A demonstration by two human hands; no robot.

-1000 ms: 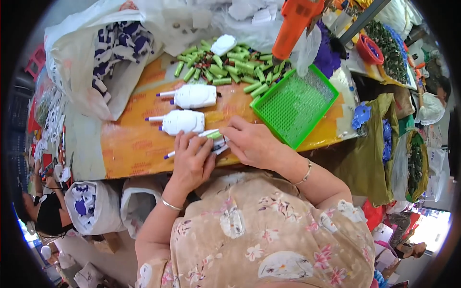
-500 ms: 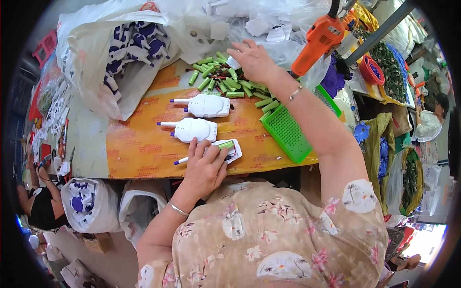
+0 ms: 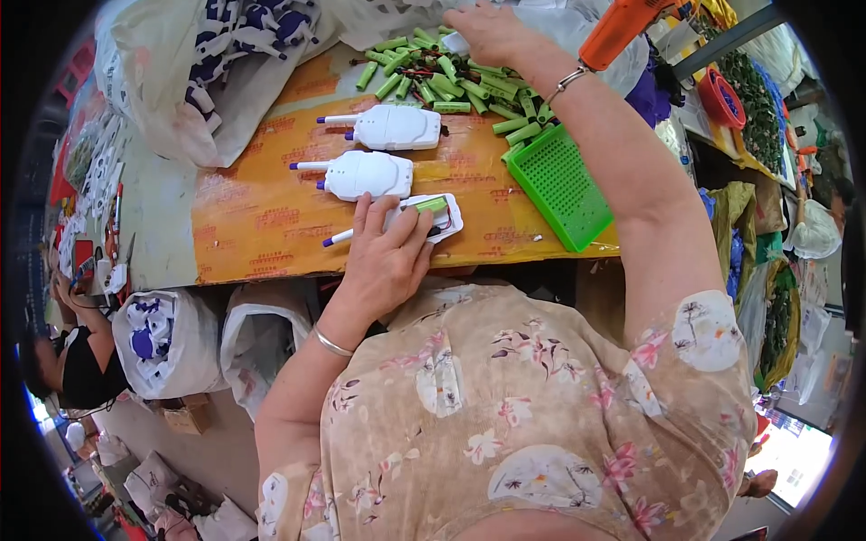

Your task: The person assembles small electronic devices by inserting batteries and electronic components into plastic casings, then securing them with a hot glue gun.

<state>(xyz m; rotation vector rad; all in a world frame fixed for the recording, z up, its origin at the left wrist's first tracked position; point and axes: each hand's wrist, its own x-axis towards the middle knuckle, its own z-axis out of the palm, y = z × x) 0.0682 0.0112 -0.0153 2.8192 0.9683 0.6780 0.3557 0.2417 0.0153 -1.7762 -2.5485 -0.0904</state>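
My left hand [image 3: 386, 254] is closed over an open white handset shell [image 3: 454, 215] near the table's front edge, fingers across it. A green wrapped battery cell [image 3: 433, 205] lies in the shell, with dark and red wires beside it. Two closed white handsets with purple-tipped antennas, a nearer one [image 3: 368, 175] and a farther one [image 3: 397, 126], lie just beyond. My right hand [image 3: 494, 34] reaches to the far side with fingers stretched out, past a heap of green battery cells [image 3: 442, 83]. A small white piece [image 3: 456, 43] shows beneath it; whether the hand touches it is unclear.
A green perforated basket [image 3: 564, 189] sits right of the heap, under my right forearm. An orange power tool [image 3: 622, 34] hangs above my right wrist. A white bag [image 3: 149, 108] of white-and-purple parts stands at the far left. Another person [image 3: 77, 361] works at left.
The whole view has shifted, so the table sits higher in the picture. My right hand still reaches over the far side. My left hand stays on the open shell.
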